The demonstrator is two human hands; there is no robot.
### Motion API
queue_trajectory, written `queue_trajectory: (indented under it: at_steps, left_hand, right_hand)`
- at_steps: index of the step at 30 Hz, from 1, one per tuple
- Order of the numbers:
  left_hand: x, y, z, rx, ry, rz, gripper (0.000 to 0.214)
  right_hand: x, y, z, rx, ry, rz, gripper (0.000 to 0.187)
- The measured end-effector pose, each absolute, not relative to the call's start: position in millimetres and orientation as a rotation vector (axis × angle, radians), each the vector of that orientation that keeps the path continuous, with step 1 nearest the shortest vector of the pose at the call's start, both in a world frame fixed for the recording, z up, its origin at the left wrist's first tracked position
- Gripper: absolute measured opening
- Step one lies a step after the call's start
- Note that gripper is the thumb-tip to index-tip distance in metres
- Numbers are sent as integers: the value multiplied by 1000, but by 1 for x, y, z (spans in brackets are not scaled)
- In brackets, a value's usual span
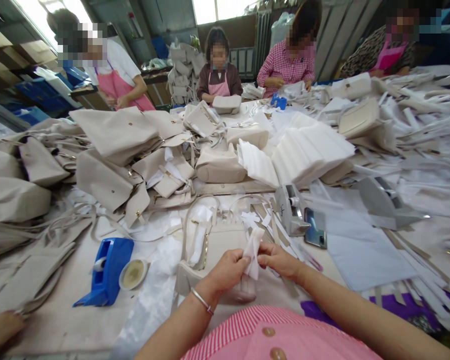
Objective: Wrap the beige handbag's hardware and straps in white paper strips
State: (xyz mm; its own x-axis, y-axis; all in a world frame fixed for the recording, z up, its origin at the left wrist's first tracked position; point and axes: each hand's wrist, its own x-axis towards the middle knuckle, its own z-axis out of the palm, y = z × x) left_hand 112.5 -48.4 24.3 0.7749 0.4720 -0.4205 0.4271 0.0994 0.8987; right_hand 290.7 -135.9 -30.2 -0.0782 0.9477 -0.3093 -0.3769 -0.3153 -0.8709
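fingers (pixel 264 258) of left hand (pixel 228 272) and right hand (pixel 281 261) pinch white wrap (pixel 253 250) over a handbag (pixel 227 241). heaped bags (pixel 114 132) crowd the workshop surface (pixel 93 330) beyond.

Markings check: no legible text, brand or number
A dark mark (pixel 281 209) stands on the grey tape dispenser (pixel 291 216) beside the phone (pixel 315 229), too small and indistinct to be read

A head-worn camera looks forward and down over the near table (pixel 86 322).
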Motion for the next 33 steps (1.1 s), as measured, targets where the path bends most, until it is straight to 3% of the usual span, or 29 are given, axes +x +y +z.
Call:
queue_trajectory:
  at_steps: [9, 15, 23, 33]
  left_hand:
    - [118, -57, 16, 1654, 870, 111, 29]
    - [110, -54, 26, 1672, 819, 44, 19]
    - [116, -64, 13, 1823, 1054, 62, 36]
    - [118, -68, 5, 1971, 1120, 92, 36]
  right_hand:
    - [269, -129, -36, -1355, -770, 1403, 38]
    - [270, -131, -33, -1507, -793, 1271, 19]
    - [261, -127, -25, -1491, -867, 1199, 8]
    - [441, -138, -22, -1939, -589, 657, 21]
